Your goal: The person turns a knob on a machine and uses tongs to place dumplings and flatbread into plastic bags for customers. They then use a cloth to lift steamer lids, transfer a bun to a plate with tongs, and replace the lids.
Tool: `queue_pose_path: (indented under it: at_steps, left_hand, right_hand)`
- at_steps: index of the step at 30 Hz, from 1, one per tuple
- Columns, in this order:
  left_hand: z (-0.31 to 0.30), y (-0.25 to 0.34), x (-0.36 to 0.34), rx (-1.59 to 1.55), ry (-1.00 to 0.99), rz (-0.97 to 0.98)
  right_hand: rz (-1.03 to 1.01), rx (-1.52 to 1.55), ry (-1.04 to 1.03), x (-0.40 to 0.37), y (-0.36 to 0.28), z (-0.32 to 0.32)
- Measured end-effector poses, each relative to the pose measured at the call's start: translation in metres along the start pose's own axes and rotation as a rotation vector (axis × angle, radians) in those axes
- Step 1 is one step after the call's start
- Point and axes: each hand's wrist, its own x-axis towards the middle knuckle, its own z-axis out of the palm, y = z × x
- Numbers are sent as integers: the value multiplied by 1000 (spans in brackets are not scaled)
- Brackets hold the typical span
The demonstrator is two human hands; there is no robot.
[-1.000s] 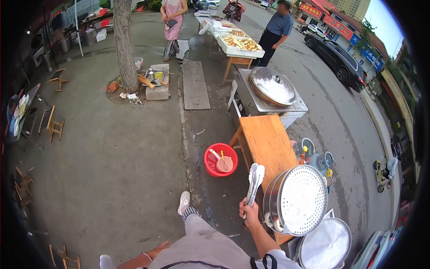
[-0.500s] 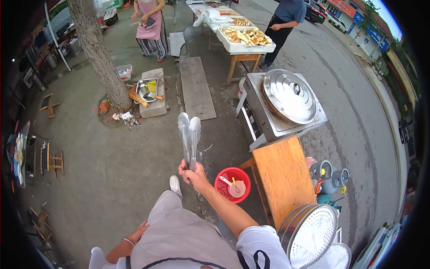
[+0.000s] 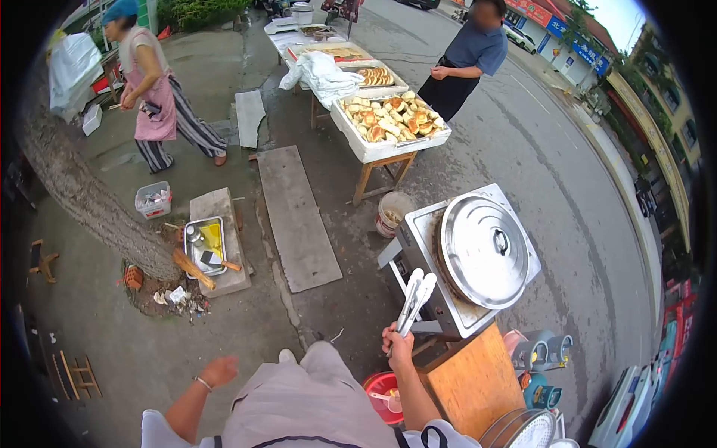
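My right hand (image 3: 399, 345) is closed around the handle end of a pair of metal tongs (image 3: 413, 302). The tongs point up, their scalloped tips close together beside the front left edge of a steel griddle stove (image 3: 426, 237). A round silver lid (image 3: 485, 254) with a dark handle covers the stove's pan. To the left of my body, my left hand (image 3: 218, 371) hangs in the air, fingers loosely apart, holding nothing. Below my right forearm, a red basin (image 3: 382, 384) with a pale dipper in it is partly hidden.
A wooden table (image 3: 478, 377) stands against the stove, with gas cylinders (image 3: 532, 355) beyond. Ahead is a white tray of bread pieces (image 3: 396, 142), with a person (image 3: 467, 60) beside it. Another person in a pink apron (image 3: 155, 112) is at left, near a tree trunk (image 3: 97, 198).
My view has moved forward, nearer the stove. The tongs have gone right, toward the stove. My left hand has come away from my leg. The person in the apron has turned and stepped left.
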Motion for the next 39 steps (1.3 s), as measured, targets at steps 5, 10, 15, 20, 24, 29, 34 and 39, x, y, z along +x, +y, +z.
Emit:
queue_pose_path:
  at_steps: [5, 10, 15, 20, 24, 29, 34, 39]
  left_hand:
    - [-126, 86, 224, -384, 128, 187]
    - [-180, 64, 379, -455, 244, 38]
    - [-193, -21, 424, 417, 29, 123]
    - [-230, -31, 464, -223, 95, -360]
    - [-290, -42, 585, -217, 23, -291]
    - [-454, 0, 790, -514, 9, -279]
    - [-631, 119, 909, -746, 93, -179]
    - [-668, 121, 977, -810, 22, -213]
  right_hand:
    - [-31, -81, 104, 132, -38, 49]
    - [-71, -308, 108, 326, -83, 96]
    - [-189, -458, 47, 468, -148, 180]
    - [-374, -788, 71, 559, -187, 237]
    - [-464, -932, 225, 608, -215, 273]
    - [-326, -971, 458, 641, -239, 316]
    - [-283, -993, 622, 669, -241, 353]
    - [-204, -949, 734, 688, -246, 372]
